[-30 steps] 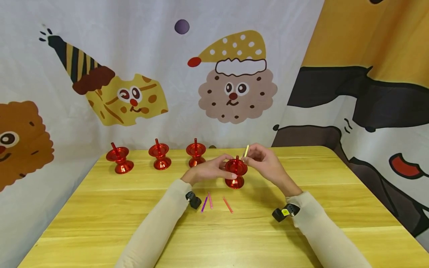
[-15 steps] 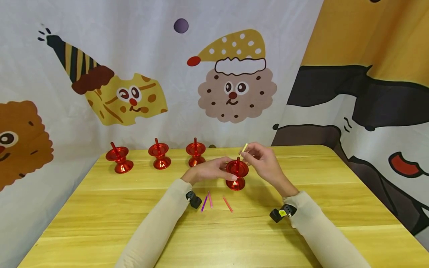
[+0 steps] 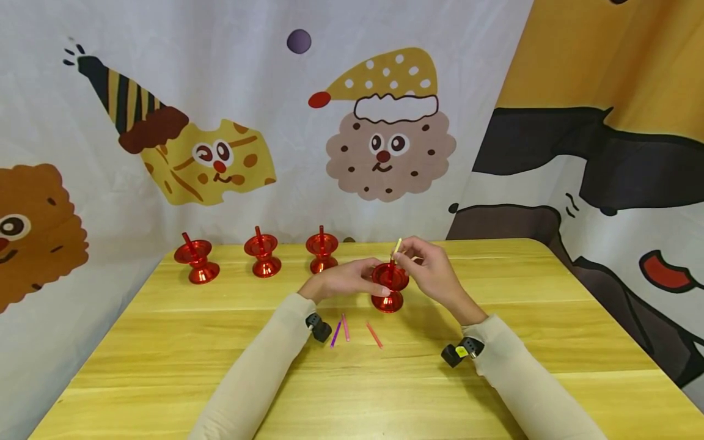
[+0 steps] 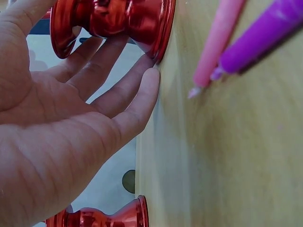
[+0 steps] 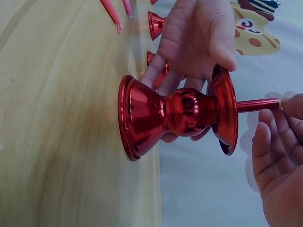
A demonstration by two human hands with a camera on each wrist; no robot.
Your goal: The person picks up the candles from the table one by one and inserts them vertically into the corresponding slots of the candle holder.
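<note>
A shiny red candle holder (image 3: pixel 388 301) stands upright at the middle right of the table, a thin red tube (image 5: pixel 258 105) rising from its dish. My left hand (image 3: pixel 342 281) holds it from the left side, the fingers passing behind its waist and the thumb at the dish in the right wrist view. Between thumb and fingers of my right hand (image 3: pixel 433 269) is a slim pale yellow candle (image 3: pixel 397 245), its lower end at the tube's top. How far its end sits in the tube cannot be told; fingers hide most of it in the right wrist view.
Similar red candle holders stand along the back edge: one at far left (image 3: pixel 202 272), one in the middle (image 3: pixel 266 266), one near my left hand (image 3: pixel 322 263). A purple candle (image 3: pixel 336 334), a pink candle (image 3: pixel 345 328) and an orange-red candle (image 3: pixel 374 336) lie in front.
My right hand has moved slightly left with the yellow candle, from beside the tube to above its top. The held holder has shifted slightly right and towards me.
</note>
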